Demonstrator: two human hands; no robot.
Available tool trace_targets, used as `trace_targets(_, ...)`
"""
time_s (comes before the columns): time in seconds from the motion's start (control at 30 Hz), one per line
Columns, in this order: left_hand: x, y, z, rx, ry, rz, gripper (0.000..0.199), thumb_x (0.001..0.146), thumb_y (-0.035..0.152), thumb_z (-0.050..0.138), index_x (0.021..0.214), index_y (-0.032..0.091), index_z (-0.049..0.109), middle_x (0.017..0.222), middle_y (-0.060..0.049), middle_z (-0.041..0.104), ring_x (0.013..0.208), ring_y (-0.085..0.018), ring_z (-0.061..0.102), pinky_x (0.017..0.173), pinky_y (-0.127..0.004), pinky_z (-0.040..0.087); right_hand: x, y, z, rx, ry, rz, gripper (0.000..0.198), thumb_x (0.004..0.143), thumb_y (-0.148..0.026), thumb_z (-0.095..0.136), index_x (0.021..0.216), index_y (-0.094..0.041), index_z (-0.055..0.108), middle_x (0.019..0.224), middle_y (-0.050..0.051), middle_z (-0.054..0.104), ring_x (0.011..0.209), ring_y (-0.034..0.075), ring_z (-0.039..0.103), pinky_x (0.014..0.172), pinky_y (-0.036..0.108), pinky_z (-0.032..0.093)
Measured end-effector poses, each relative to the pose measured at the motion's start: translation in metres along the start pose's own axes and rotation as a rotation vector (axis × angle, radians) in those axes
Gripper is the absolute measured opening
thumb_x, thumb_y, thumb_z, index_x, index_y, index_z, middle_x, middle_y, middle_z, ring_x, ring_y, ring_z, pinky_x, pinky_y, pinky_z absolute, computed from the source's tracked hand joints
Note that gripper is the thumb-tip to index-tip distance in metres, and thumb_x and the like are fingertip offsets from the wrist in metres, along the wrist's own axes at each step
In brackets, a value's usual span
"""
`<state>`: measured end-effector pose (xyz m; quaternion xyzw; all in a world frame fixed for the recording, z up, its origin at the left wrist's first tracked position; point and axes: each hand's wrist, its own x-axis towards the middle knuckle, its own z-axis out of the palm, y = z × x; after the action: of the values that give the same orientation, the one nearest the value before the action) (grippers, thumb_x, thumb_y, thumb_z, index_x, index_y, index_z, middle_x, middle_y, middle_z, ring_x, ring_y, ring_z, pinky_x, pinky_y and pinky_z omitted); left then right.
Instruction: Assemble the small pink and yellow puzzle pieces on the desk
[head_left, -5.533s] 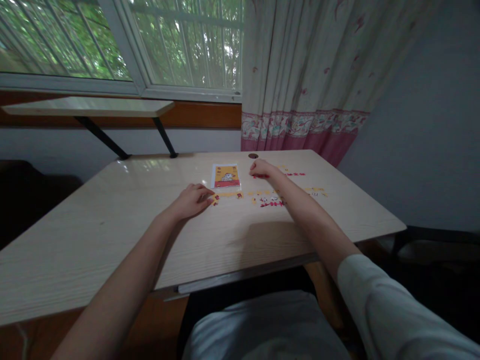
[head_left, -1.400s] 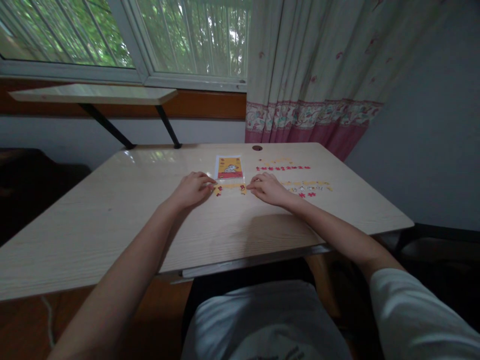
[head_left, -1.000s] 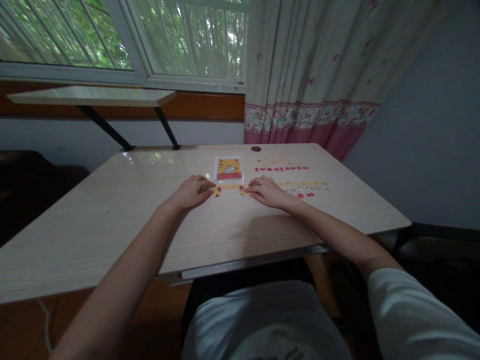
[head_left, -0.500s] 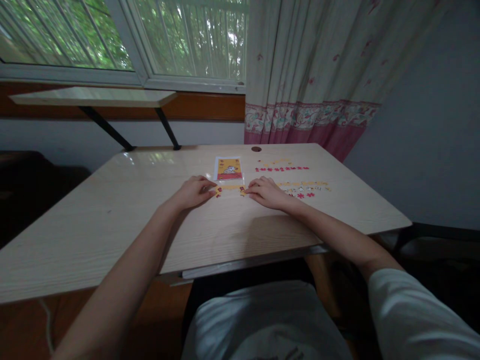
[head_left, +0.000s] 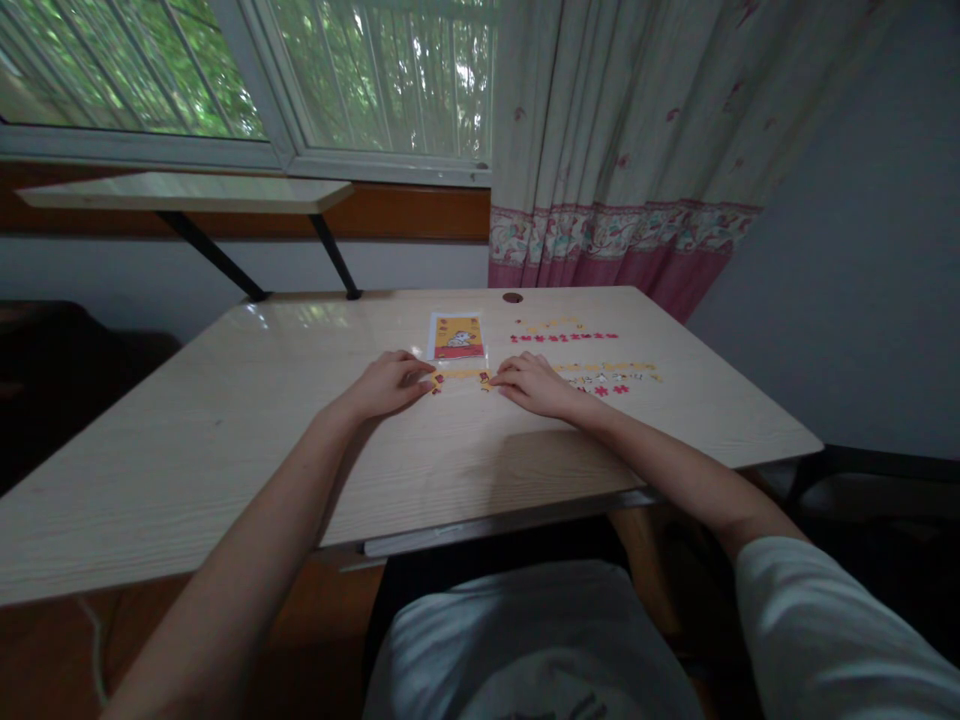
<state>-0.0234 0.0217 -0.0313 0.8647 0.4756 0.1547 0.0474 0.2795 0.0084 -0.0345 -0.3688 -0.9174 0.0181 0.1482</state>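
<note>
A partly joined strip of yellow jigsaw puzzle pieces (head_left: 460,374) lies on the desk, with short legs of pieces coming toward me at both ends. My left hand (head_left: 386,384) is at its left end, thumb and fingertips on the pieces there. At the right end, my right hand (head_left: 532,384) has its bent fingertips on the pieces. Both hands rest low against the desktop, and the exact fingertip contact is too small to make out. Just beyond the strip lies a picture card (head_left: 459,338) showing a white animal on yellow and red.
Red puzzle pieces (head_left: 566,337) form a row at the right, with yellow pieces (head_left: 555,325) behind. Nearer are more loose pieces (head_left: 611,378), partly behind my right hand. A raised shelf (head_left: 187,192) stands on the desk (head_left: 225,450) at back left; a curtain (head_left: 600,150) hangs behind.
Almost nothing differs. Both hands stay at the two ends of the strip, and the pieces around them lie as before.
</note>
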Motion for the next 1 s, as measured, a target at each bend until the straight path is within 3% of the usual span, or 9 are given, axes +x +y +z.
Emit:
trace_targets(0.37,0.000,0.001,-0.001,-0.022,-0.021,0.044,0.048,0.084,0.050,0.049,0.112,0.017,0.069,0.105,-0.015,0.065,0.096,-0.027,0.060,0.090,-0.044,0.045,0.000,0.000,0.000,0.007,-0.010,-0.007,0.031,0.096,-0.032,0.045,0.116,-0.022,0.067,0.113,0.010,0.063,0.101,0.022,0.050,0.086,0.036,0.032)
trace_targets(0.5,0.000,0.001,-0.001,-0.043,-0.004,0.032,0.047,0.084,0.052,0.048,0.110,0.019,0.070,0.105,-0.013,0.066,0.097,-0.028,0.059,0.090,-0.045,0.045,0.002,-0.001,-0.002,0.049,0.009,0.050,0.030,0.094,-0.032,0.048,0.113,-0.023,0.069,0.112,0.009,0.065,0.102,0.022,0.053,0.087,0.035,0.035)
trace_targets(0.67,0.000,0.002,0.001,-0.033,0.016,0.013,0.054,0.085,0.057,0.043,0.112,0.017,0.068,0.103,-0.014,0.066,0.095,-0.028,0.059,0.088,-0.045,0.046,0.011,0.034,-0.022,0.110,0.071,0.362,0.027,0.090,-0.026,0.050,0.102,-0.019,0.072,0.098,0.009,0.072,0.089,0.020,0.062,0.080,0.030,0.042)
trace_targets(0.77,0.000,0.001,0.001,-0.023,0.022,0.017,0.056,0.086,0.059,0.041,0.111,0.016,0.068,0.102,-0.014,0.065,0.095,-0.027,0.059,0.088,-0.044,0.046,0.012,0.080,-0.040,0.054,0.102,0.635,0.023,0.085,-0.022,0.053,0.096,-0.016,0.073,0.094,0.011,0.072,0.086,0.020,0.063,0.075,0.027,0.044)
trace_targets(0.9,-0.001,-0.002,0.004,-0.020,0.023,0.018,0.056,0.087,0.059,0.040,0.112,0.016,0.067,0.103,-0.014,0.064,0.096,-0.027,0.059,0.088,-0.043,0.046,0.006,0.140,-0.054,-0.048,-0.002,0.936,0.018,0.080,-0.023,0.062,0.089,-0.011,0.073,0.090,0.016,0.071,0.086,0.021,0.064,0.074,0.026,0.045)
trace_targets(1.0,-0.001,-0.003,0.005,-0.018,0.025,0.008,0.054,0.088,0.058,0.041,0.113,0.017,0.067,0.105,-0.013,0.064,0.097,-0.027,0.059,0.089,-0.043,0.046,0.005,0.166,-0.055,-0.048,-0.054,0.981,0.027,0.079,-0.032,0.067,0.088,-0.008,0.071,0.083,0.018,0.069,0.085,0.024,0.064,0.074,0.029,0.048)
